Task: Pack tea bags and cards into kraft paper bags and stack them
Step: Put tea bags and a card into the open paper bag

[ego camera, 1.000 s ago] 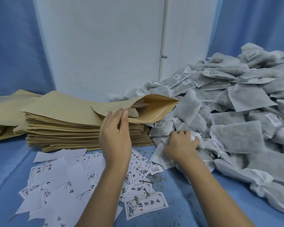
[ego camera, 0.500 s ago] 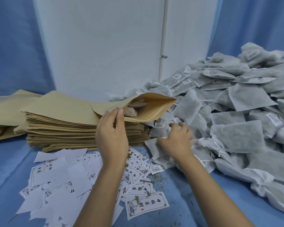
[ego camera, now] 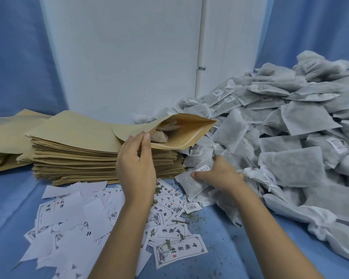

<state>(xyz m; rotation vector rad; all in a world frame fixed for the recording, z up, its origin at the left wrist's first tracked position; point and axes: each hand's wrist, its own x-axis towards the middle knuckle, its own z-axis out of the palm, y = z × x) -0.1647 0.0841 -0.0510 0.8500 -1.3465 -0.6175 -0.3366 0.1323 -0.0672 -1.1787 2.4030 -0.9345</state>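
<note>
Kraft paper bag (ego camera: 181, 135), mouth agape; fibrous grey tea bag (ego camera: 187, 187) nearby

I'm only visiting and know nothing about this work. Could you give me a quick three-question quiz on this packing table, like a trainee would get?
1. True or false: the open bag atop the stack is empty.
2. What does the right hand grip? A) a card B) a tea bag C) nothing
3. Fill in: the left hand holds the open bag by its ____.
Key: 1 false; 2 B; 3 mouth (its lower edge).
</note>
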